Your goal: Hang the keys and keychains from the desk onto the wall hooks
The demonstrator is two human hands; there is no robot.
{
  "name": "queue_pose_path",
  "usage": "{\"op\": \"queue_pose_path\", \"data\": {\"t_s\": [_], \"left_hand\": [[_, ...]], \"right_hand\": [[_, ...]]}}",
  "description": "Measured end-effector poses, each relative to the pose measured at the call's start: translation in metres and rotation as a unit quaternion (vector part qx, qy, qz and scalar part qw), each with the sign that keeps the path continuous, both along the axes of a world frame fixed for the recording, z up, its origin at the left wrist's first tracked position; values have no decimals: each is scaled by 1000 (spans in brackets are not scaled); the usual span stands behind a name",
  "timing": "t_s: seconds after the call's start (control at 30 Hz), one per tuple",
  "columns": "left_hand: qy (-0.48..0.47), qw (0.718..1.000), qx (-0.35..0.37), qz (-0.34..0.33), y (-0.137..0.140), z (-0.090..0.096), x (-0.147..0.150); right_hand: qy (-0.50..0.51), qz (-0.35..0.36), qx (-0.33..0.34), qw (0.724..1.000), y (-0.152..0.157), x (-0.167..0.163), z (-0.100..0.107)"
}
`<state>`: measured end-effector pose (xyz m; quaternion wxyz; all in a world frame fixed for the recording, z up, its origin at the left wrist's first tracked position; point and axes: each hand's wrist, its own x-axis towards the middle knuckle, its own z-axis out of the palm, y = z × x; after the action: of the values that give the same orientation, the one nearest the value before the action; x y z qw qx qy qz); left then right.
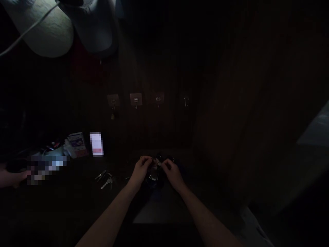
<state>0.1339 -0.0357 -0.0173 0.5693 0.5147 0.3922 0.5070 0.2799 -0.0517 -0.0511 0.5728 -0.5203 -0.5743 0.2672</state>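
Observation:
Close together over the dark surface, my left hand (141, 169) and my right hand (173, 174) both have their fingertips pinched. Between them is a small dark, shiny object (153, 176) with bright reflections; its kind is too dim to make out. A little pale round piece shows by my right fingertips. What exactly each hand pinches is hidden by the dark and the fingers. Left of my left hand, a bunch of metal keys (106, 180) lies spread on the surface.
Several adhesive hooks (136, 99) line the dark wall ahead; a small item hangs from the leftmost. A lit screen (96, 144) stands beside a small printed box (77, 144). At far left, another person's hand (14, 176) holds a blurred object. Caps (95, 31) hang upper left.

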Motion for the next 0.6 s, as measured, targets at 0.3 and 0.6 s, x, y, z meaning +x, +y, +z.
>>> {"op": "queue_pose_path", "data": {"t_s": [0.3, 0.6], "left_hand": [[-176, 968, -163, -74, 3, 10, -20], [-268, 939, -189, -103, 11, 29, -54]], "right_hand": [[-47, -45, 4, 998, 6, 3, -10], [-62, -42, -1, 997, 6, 3, -8]]}}
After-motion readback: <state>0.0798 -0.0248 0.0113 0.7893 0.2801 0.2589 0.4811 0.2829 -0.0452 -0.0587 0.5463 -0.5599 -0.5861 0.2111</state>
